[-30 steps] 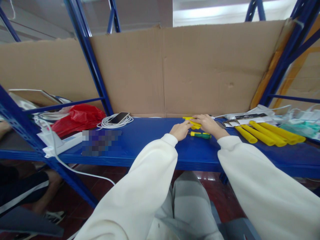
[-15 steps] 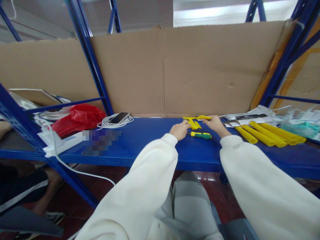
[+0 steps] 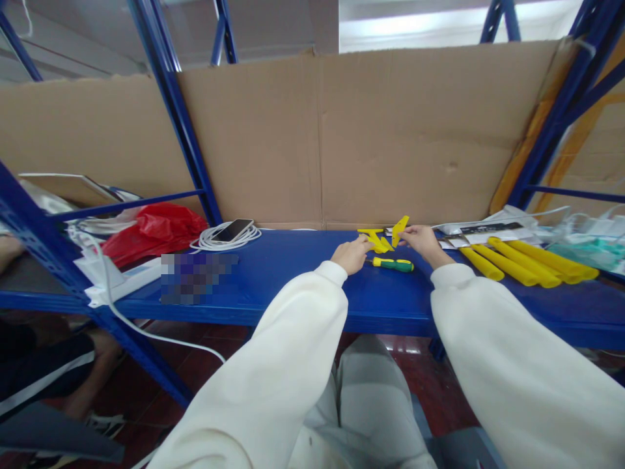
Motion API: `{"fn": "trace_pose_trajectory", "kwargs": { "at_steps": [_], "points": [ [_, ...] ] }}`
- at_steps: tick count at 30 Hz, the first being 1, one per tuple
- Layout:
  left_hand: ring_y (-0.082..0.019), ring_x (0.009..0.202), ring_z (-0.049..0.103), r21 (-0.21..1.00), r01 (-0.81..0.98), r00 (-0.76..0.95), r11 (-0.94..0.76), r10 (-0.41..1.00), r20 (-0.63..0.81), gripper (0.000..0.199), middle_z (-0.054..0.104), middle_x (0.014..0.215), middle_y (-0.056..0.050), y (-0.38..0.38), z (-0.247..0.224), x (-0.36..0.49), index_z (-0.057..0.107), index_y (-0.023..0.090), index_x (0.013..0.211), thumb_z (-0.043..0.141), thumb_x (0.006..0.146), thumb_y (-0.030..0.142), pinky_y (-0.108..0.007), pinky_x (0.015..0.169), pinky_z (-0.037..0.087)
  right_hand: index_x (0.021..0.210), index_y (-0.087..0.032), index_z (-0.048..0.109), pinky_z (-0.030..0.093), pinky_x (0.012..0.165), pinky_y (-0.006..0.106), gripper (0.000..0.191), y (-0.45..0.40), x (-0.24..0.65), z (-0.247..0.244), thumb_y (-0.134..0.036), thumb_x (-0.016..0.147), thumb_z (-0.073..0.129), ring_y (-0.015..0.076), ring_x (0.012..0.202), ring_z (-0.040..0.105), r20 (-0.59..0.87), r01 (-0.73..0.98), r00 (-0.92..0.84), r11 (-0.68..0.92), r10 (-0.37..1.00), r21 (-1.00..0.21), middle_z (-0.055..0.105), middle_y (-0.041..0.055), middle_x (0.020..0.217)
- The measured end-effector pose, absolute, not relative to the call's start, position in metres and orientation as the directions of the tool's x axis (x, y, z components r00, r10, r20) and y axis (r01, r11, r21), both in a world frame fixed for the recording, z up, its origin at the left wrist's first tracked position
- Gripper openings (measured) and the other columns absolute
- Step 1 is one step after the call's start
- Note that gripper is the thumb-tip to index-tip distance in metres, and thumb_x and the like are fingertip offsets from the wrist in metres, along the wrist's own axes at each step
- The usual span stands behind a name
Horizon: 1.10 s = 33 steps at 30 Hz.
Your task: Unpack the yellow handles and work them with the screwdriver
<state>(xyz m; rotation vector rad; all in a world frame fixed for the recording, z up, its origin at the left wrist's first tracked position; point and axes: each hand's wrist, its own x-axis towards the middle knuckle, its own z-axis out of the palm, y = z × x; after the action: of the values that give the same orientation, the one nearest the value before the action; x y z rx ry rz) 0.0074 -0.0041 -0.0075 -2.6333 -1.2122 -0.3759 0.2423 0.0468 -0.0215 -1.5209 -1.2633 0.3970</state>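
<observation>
My left hand point(image 3: 352, 255) is closed on the left side of a yellow angular plastic piece point(image 3: 378, 240) above the blue shelf board point(image 3: 293, 260). In my right hand point(image 3: 420, 241) a second, flat yellow plastic piece point(image 3: 400, 230) is pinched, tilted upright just right of the first one. The two pieces are close together; whether they touch I cannot tell. Below them a screwdriver point(image 3: 393, 264) with a green and yellow handle lies on the board, its shaft end near my left fingers. My fingers partly hide both yellow pieces.
Several yellow tubes point(image 3: 515, 264) and a white packet point(image 3: 493, 229) lie on the right. Leftward are a phone point(image 3: 235, 230) on a coiled white cable point(image 3: 208, 242), a red plastic bag point(image 3: 156, 231) and a white power strip point(image 3: 131, 277). Cardboard point(image 3: 390, 137) stands behind; another person's leg point(image 3: 92, 371) shows lower left.
My right hand has turned its yellow piece from lying nearly flat to standing tilted up. The left hand and the screwdriver stay in place.
</observation>
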Motion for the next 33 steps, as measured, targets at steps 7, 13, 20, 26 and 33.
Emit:
{"fn": "trace_pose_trajectory", "kwargs": {
  "at_steps": [7, 13, 20, 26, 33],
  "points": [
    [-0.022, 0.117, 0.067, -0.098, 0.768, 0.628, -0.633, 0.713, 0.312, 0.047, 0.051, 0.149, -0.005, -0.005, -0.007, 0.007, 0.057, 0.030, 0.140, 0.046, 0.097, 0.014, -0.034, 0.101, 0.054, 0.093, -0.010, 0.074, 0.051, 0.053, 0.022, 0.015, 0.044, 0.233, -0.022, -0.006, 0.079, 0.070, 0.0130, 0.053, 0.063, 0.302, 0.474, 0.410, 0.082, 0.861, -0.876, 0.071, 0.0056, 0.066],
    [-0.022, 0.116, 0.067, -0.097, 0.768, 0.628, -0.633, 0.714, 0.311, 0.046, 0.052, 0.148, -0.005, -0.006, -0.006, 0.008, 0.057, 0.031, 0.139, 0.047, 0.097, 0.015, -0.034, 0.100, 0.054, 0.091, -0.009, 0.075, 0.051, 0.057, 0.022, 0.018, 0.056, 0.230, -0.024, -0.003, 0.076, 0.068, 0.0133, 0.055, 0.061, 0.276, 0.587, 0.426, -0.031, 0.861, -0.809, 0.066, 0.0028, 0.060],
    [-0.022, 0.115, 0.068, -0.096, 0.764, 0.632, -0.637, 0.711, 0.310, 0.047, 0.052, 0.146, -0.005, -0.008, -0.005, 0.009, 0.057, 0.032, 0.140, 0.047, 0.097, 0.015, -0.034, 0.099, 0.055, 0.086, -0.011, 0.075, 0.056, 0.069, 0.030, 0.016, 0.077, 0.234, -0.034, -0.009, 0.073, 0.067, 0.0207, 0.067, 0.069, 0.322, 0.709, 0.387, -0.055, 0.864, -0.703, 0.069, 0.0047, 0.065],
    [-0.022, 0.115, 0.068, -0.079, 0.758, 0.634, -0.648, 0.704, 0.320, 0.046, 0.053, 0.146, -0.004, -0.008, -0.005, 0.009, 0.058, 0.033, 0.138, 0.048, 0.097, 0.015, -0.034, 0.098, 0.054, 0.070, -0.020, 0.072, 0.056, 0.084, 0.033, 0.008, 0.086, 0.232, -0.040, -0.012, 0.069, 0.070, 0.0252, 0.085, 0.073, 0.371, 0.777, 0.341, -0.037, 0.864, -0.629, 0.075, 0.0076, 0.076],
    [-0.021, 0.112, 0.068, -0.079, 0.757, 0.636, -0.649, 0.703, 0.318, 0.046, 0.053, 0.146, -0.004, -0.008, -0.006, 0.009, 0.059, 0.033, 0.138, 0.048, 0.097, 0.015, -0.033, 0.098, 0.054, 0.075, -0.020, 0.076, 0.054, 0.083, 0.031, 0.010, 0.085, 0.238, -0.045, -0.026, 0.076, 0.069, 0.0248, 0.089, 0.073, 0.381, 0.872, 0.175, 0.036, 0.908, -0.488, 0.078, 0.0100, 0.083]
  ]
}}
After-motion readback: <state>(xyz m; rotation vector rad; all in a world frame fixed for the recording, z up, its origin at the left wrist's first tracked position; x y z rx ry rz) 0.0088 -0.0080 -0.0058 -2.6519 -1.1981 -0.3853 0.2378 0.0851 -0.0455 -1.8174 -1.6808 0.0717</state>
